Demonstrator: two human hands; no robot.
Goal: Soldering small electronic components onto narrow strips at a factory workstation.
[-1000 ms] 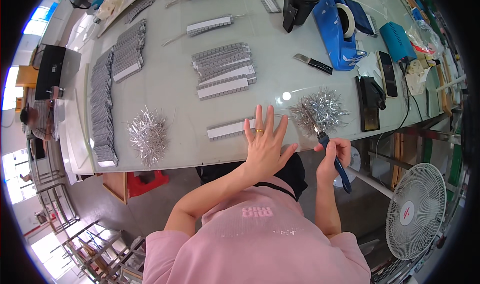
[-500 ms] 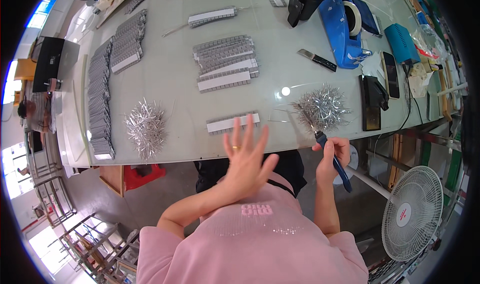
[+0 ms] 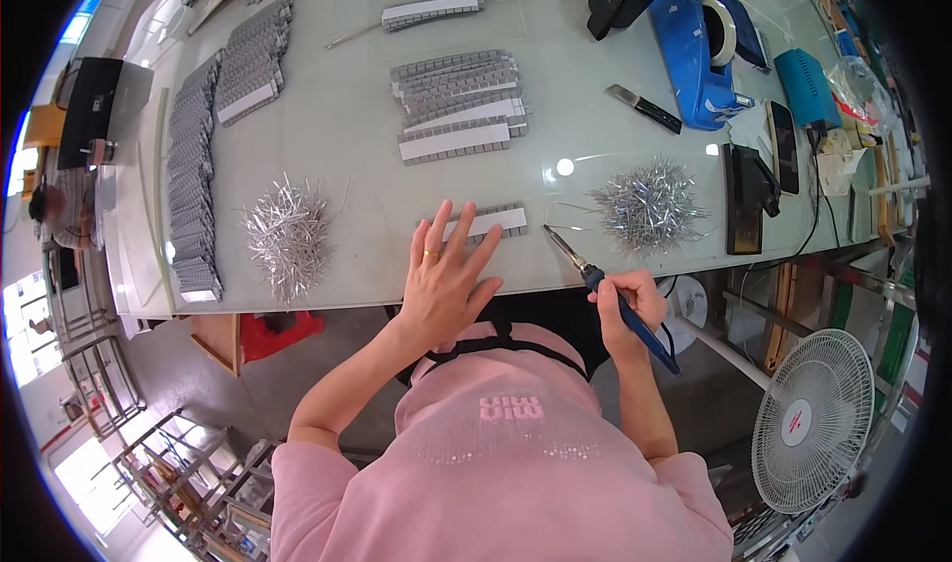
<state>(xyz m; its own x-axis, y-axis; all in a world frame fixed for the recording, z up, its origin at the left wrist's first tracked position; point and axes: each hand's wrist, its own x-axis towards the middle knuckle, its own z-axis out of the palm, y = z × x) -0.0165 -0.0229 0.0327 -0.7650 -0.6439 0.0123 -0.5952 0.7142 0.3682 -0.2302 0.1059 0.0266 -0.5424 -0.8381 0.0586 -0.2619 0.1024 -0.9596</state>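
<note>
My left hand (image 3: pixel 446 280) lies open with fingers spread at the near edge of the glass-topped table (image 3: pixel 357 156), fingertips touching a short grey and white strip of small blocks (image 3: pixel 491 222). My right hand (image 3: pixel 627 309) grips a blue-handled soldering iron (image 3: pixel 605 289), its metal tip pointing up-left just right of that strip. A pile of thin silver metal pins (image 3: pixel 650 205) lies right of the tip. A second pile of silver pins (image 3: pixel 288 235) lies left of my left hand.
Stacked grey strips (image 3: pixel 456 106) lie mid-table, with long rows of strips (image 3: pixel 193 180) along the left side. A blue tape dispenser (image 3: pixel 699 47), a black knife (image 3: pixel 645 109), a phone (image 3: pixel 783 146) and a black holder (image 3: pixel 744 200) sit at right. A white floor fan (image 3: pixel 818 418) stands lower right.
My left hand drew back toward the table's near edge and now rests lower on the strip. The right hand with the iron barely moved.
</note>
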